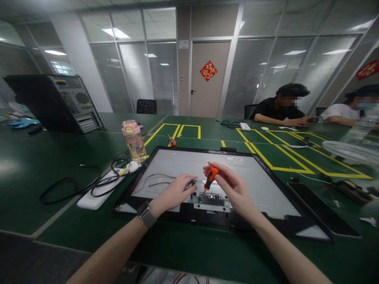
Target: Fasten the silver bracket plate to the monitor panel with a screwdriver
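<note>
My right hand (233, 186) grips an orange and black screwdriver (211, 178) by its handle. The screwdriver tilts, its shaft pointing down at the left part of a metal bracket (212, 200). This bracket sits at the near edge of a flat display panel (254, 179) with a black frame, lying back side up. My left hand (177, 193), with a watch (146, 214) on the wrist, is just left of the bracket. Its thumb and fingers are curled close together around something small and dark that I cannot make out. Thin wires (158, 175) run across the panel towards this hand.
Left of the panel are a white power strip (102, 191), black cables and a pink-lidded bottle (134, 142). A computer case (56, 103) stands behind. Beyond the panel lies a small red screwdriver (172, 141). A dark flat slab (322, 209) lies right; two people sit farther off.
</note>
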A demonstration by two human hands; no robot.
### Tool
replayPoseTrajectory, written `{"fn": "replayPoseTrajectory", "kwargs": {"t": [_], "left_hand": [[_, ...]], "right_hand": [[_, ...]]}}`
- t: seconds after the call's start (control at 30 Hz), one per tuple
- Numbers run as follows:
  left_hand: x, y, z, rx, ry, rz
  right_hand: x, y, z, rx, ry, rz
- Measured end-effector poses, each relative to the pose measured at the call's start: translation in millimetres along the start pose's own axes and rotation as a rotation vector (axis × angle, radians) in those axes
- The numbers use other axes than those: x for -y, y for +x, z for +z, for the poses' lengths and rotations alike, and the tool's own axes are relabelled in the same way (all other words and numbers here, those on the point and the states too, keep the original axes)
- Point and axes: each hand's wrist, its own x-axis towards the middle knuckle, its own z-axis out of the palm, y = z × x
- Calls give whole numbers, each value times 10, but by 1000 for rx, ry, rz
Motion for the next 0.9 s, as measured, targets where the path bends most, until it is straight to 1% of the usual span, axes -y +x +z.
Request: {"fn": "replayPoseTrajectory", "kwargs": {"t": [0.07,0.13,0.2,0.4,0.67,0.73,0.9], "left_hand": [[-16,-1,-8,0,14,6],[-28,-2,-14,5,24,17],[-33,-1,-14,9,35,36],[-22,0,-5,20,71,43],[-41,-5,-14,30,69,53],[-33,-6,-12,28,74,52],[-14,-7,-6,31,76,47]], "right_hand": [[-4,5,4,-25,-90,-56],[-15,13,5,-78,-169,-106],[-22,18,-1,-107,-188,-119],[-10,2,-26,-26,-137,-49],[-6,-2,-6,14,-122,-61],[-22,11,-6,-24,-171,-85],[-67,34,-24,-168,-343,-160]]}}
